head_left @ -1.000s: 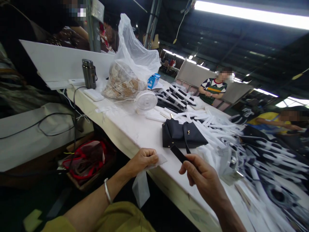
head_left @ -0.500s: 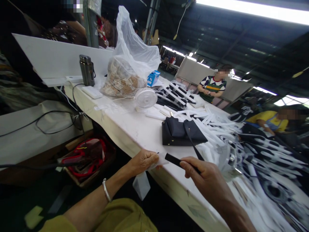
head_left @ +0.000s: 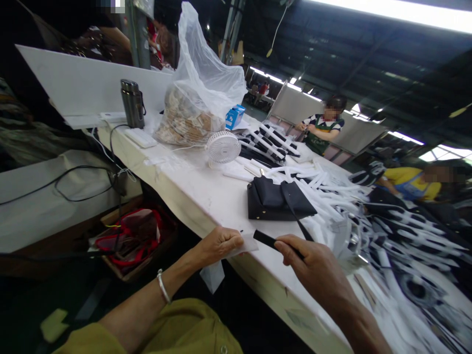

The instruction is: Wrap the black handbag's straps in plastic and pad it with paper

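Take the handbag [head_left: 276, 199] on the table [head_left: 206, 196] as the dial's centre, with twelve pointing up the picture. The fan [head_left: 222, 147] stands at ten o'clock, near it. Behind the fan, between ten and eleven, sits the plastic bag [head_left: 199, 98], with a small box [head_left: 235, 116] at eleven, to the bag's right. Far out at ten o'clock the flask [head_left: 132, 103] stands before a board [head_left: 73, 83]. A heap of wrapped straps [head_left: 332, 191] spreads from one to four o'clock. At eight o'clock the left hand [head_left: 219, 244] sits at the table's near edge, pinching a paper slip [head_left: 245, 244]. At five the right hand [head_left: 313, 270] holds a strap [head_left: 267, 239], whose tip is just beside the slip. Well out at nine, below the table, lies a basket [head_left: 129, 236].
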Demonstrator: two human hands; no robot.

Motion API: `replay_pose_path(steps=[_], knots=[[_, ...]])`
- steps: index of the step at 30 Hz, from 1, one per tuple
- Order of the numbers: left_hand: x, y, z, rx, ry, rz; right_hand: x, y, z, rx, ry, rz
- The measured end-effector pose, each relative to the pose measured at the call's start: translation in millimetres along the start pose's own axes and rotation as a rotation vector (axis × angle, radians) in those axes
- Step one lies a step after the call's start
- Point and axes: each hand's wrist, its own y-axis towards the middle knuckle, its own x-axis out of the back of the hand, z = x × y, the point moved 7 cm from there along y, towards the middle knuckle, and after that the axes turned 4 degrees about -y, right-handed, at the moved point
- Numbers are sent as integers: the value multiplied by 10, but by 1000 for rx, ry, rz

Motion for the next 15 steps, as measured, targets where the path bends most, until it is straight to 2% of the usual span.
replay_pose_path(steps=[4, 10, 15], knots=[[-4, 2, -23, -42, 8, 16, -58, 11, 11, 7, -62, 55], [-12, 30, -126, -106, 112, -20, -156, 63, 86, 62, -86, 194], [-7, 20, -245, -191, 272, -72, -194, 184, 73, 79, -336, 152]])
